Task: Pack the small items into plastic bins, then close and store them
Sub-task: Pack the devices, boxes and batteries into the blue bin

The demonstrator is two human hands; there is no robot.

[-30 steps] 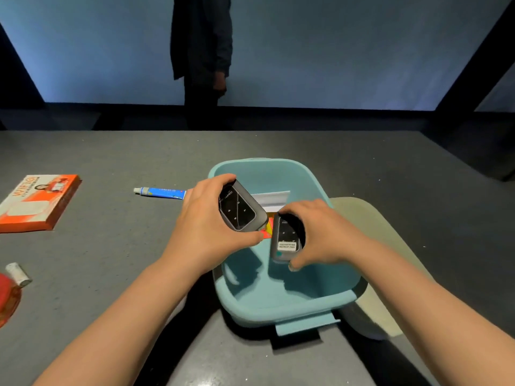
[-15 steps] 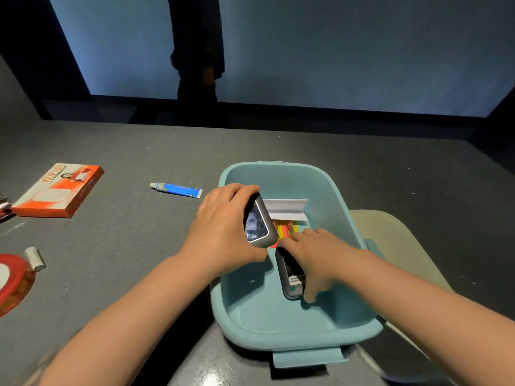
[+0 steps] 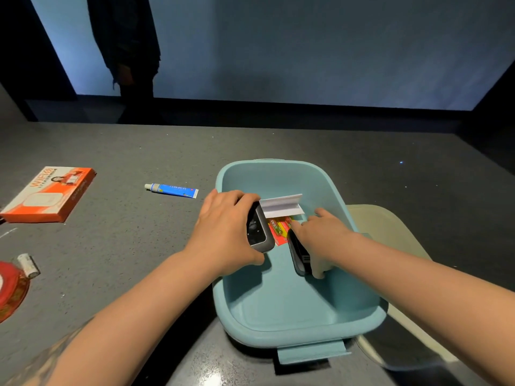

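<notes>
A light blue plastic bin (image 3: pixel 301 324) stands open on the grey table in front of me. My left hand (image 3: pixel 225 229) grips a grey remote-like device (image 3: pixel 257 232) on its edge at the bin's left wall. My right hand (image 3: pixel 320 235) holds a second dark device (image 3: pixel 299 257) on edge inside the bin, thumb at its near end, fingers along its far side. Beyond them in the bin lie a red battery pack (image 3: pixel 278 227) and a white folded card (image 3: pixel 281 204).
The bin's pale lid (image 3: pixel 390 235) lies under its right side. On the table to the left are a blue tube (image 3: pixel 172 190), an orange box (image 3: pixel 47 195), a small white battery (image 3: pixel 28 265) and a red round object (image 3: pixel 11 291). A person stands beyond the table.
Both hands lowered their devices into the bin. The right device went from held above the bin to standing on the bin floor. The camera moved closer.
</notes>
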